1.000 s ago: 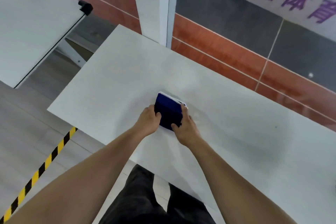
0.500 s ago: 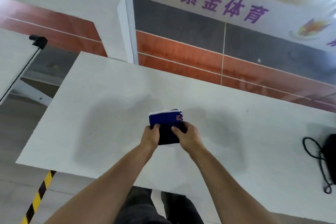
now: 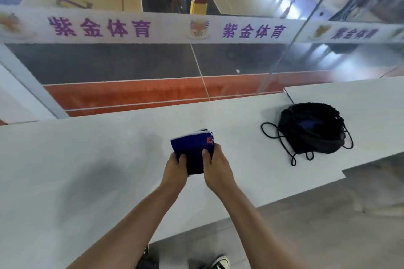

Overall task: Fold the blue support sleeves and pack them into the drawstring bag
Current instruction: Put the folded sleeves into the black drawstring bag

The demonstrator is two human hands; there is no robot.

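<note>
A folded blue support sleeve (image 3: 192, 146) with white edges and an orange logo is held just above the white table (image 3: 87, 170). My left hand (image 3: 175, 167) grips its near left edge, thumb on top. My right hand (image 3: 215, 165) grips its near right edge the same way. The black drawstring bag (image 3: 312, 129) lies to the right on the table, its mouth open, with something blue inside. Its black cords (image 3: 273, 137) trail off to the left and front.
A second white table (image 3: 360, 98) adjoins at the far right, and the bag lies at the joint. A glass wall with a purple-lettered banner (image 3: 196, 28) stands behind the tables. The table's near edge runs diagonally, with grey floor and my shoe (image 3: 220, 263) below.
Both hands have lifted the folded sleeve off the table and carried it to the right. My view has swung right, and the whole drawstring bag has come into sight.
</note>
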